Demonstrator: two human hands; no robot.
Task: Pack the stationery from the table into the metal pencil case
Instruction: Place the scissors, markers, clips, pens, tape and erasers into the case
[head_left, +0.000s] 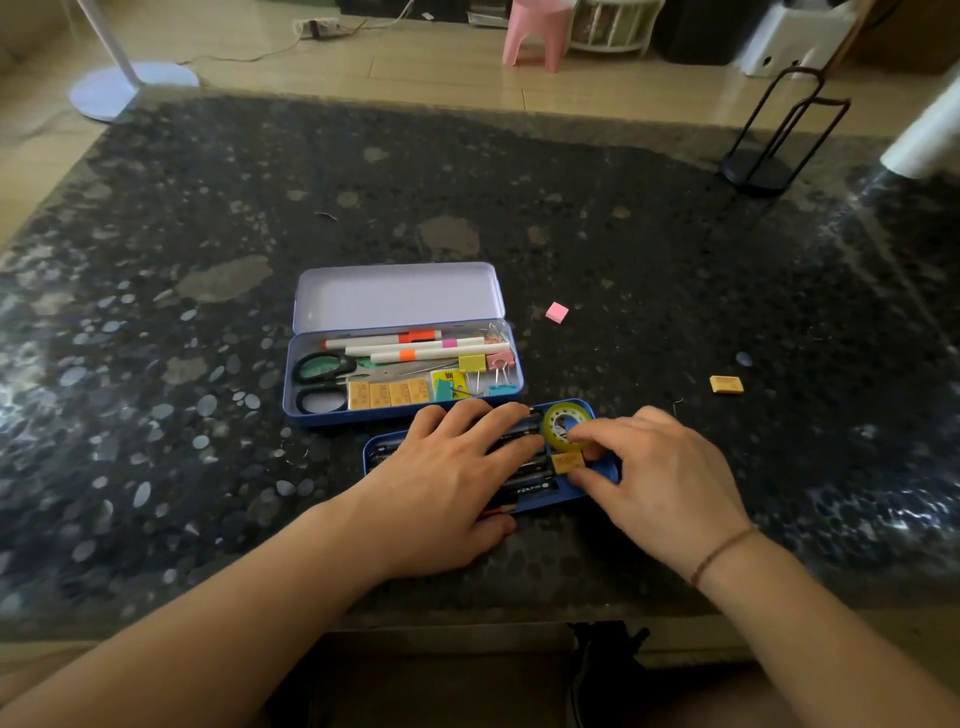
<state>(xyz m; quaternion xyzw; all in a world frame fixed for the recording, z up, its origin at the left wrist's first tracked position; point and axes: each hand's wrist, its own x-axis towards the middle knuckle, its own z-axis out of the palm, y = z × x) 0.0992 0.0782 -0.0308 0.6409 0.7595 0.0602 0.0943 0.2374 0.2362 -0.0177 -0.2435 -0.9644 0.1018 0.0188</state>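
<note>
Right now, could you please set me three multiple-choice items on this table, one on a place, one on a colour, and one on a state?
1. Where does the tape roll sit?
A. In the blue inner tray near the hands
B. In the lid of the pencil case
C. Loose on the table

2. What colour are the scissors' handles?
A. Red
B. Black
C. Yellow

3. How is the metal pencil case?
A. Shut
B. Open, with its lid tipped back
C. Upside down

Answers:
1. A, since the roll lies at the tray's right end beside the right hand.
2. B, since both loops show black rims beside the pens.
3. B, since the lid stands back and the contents show.
</note>
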